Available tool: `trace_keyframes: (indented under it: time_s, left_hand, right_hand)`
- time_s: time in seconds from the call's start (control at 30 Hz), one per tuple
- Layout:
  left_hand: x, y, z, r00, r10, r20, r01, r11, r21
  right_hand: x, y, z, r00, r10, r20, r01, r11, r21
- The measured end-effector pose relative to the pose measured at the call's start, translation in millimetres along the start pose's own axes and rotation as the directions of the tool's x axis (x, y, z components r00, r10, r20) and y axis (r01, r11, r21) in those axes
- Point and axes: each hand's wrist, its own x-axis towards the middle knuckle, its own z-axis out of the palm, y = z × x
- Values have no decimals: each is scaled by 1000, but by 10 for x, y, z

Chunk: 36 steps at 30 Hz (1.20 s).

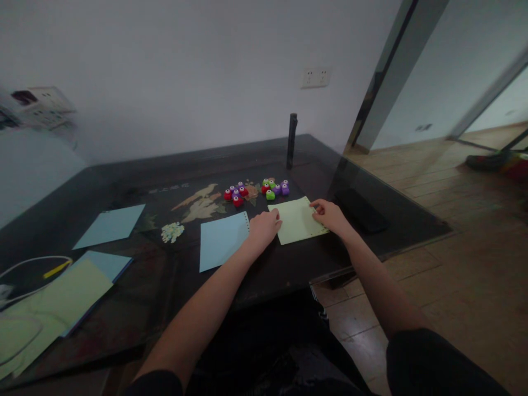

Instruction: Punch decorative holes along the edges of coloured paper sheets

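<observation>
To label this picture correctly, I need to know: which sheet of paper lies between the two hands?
The pale green sheet, with the left hand at its left edge and the right hand at its right. The other sheets all lie farther left.

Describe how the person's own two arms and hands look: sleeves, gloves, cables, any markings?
The left hand and right hand are bare, with no gloves or cables showing. The left forearm and right forearm are uncovered too. The black fabric left sleeve and matching right sleeve look plain, without visible markings.
</observation>
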Motion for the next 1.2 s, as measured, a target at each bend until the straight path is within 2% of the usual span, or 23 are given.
trace_keyframes:
  time_s: [0.4, 0.5, 0.63, 0.73, 0.93, 1.07, 1.2]
  left_hand:
    - [-22, 13, -10, 1000, 15, -14, -15, 1000, 19]
    - [-21, 17, -9, 1000, 19, -7, -19, 1000, 7]
    - [-16, 14, 4, 1000, 28, -13, -28, 999, 18]
    - [-20, 13, 2, 999, 47, -20, -47, 999, 27]
    - [-80, 85, -42, 988, 135, -73, -135, 991, 7]
    - [-136, 162, -46, 970, 230, -82, -228, 973, 28]
    - [-161, 196, -3, 952, 289, -99, -285, 957, 53]
  right_hand:
    - [-10, 25, -10, 999, -32, 24, 32, 999, -18]
    - [-18, 52, -21, 996, -79, -28, 77, 995, -70]
    - [-8, 50, -40, 989, -72, -129, 62, 995, -78]
    - [58, 2, -31, 985, -94, -147, 85, 994, -66]
    - [353, -231, 50, 984, -178, -28, 166, 956, -243]
    - [536, -407, 176, 985, -169, 20, 165, 916, -365]
    - [614, -480, 328, 978, -200, 66, 210, 893, -398]
